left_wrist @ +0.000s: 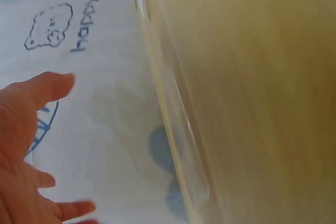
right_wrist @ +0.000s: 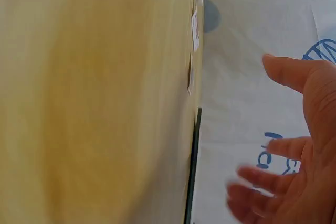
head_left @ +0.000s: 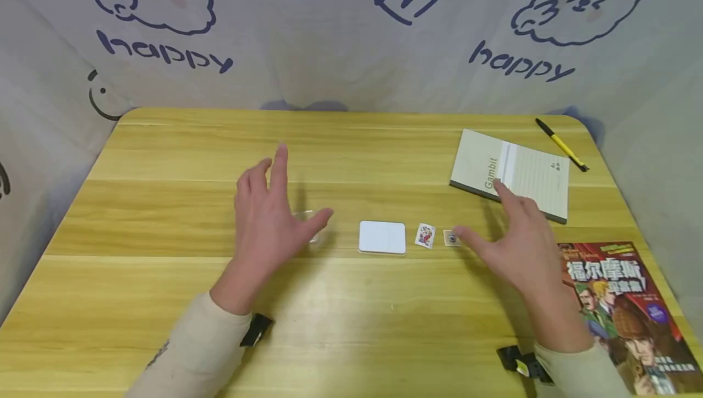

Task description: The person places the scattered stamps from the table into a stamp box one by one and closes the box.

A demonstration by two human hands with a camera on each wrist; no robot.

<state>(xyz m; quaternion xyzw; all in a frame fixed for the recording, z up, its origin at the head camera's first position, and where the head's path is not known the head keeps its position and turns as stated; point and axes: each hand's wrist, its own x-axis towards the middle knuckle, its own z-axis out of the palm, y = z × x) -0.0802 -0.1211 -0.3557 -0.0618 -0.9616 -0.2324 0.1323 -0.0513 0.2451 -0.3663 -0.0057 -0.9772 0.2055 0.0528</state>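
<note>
Seen from the head view, two bare hands reach over a wooden table (head_left: 351,312); the left hand (head_left: 266,212) and the right hand (head_left: 522,236) each have fingers and thumb spread apart, with nothing held. Taking the white rectangular block (head_left: 382,237) between them as the clock's centre, and twelve as the far edge, a small picture card (head_left: 425,235) lies just beside it at three o'clock; a second small card (head_left: 451,238) lies beyond, near the right thumb; a clear piece (head_left: 306,215) sits at about nine, by the left thumb; a notepad (head_left: 511,175) lies at two, with a pen (head_left: 561,144) past it; a comic book (head_left: 631,318) is towards four.

The block looks light, stiff and smooth, probably a little slippery; its short ends, at three and nine, seem the best hold; the cards look thin and bendable, best lifted by an edge; the clear piece is likely hard plastic, perhaps easily cracked.

The left hand hides much of the clear piece, so box, lid or tray cannot be told; the right thumb overlaps the second card's edge, its print too small to read; the wrist views show the tabletop nearly edge-on, the cards mere slivers; the right fingers blur there.
</note>
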